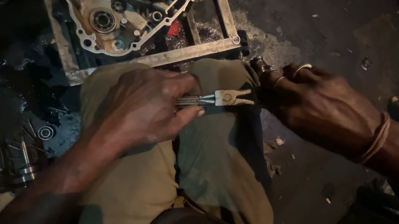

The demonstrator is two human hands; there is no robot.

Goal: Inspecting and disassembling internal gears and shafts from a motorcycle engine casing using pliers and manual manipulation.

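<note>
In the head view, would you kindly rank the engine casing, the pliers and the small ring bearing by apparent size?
1. Grey metal engine casing, partly cut off.
2. Silver pliers, in the left hand.
3. Small round ring bearing.

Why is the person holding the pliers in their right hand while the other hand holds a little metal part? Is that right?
Not quite. The pliers are in the left hand, not the right. The right hand, the one wearing rings, holds the little metal part near the plier tips. The head view shows this, with the engine casing lying beyond the knees.
</note>
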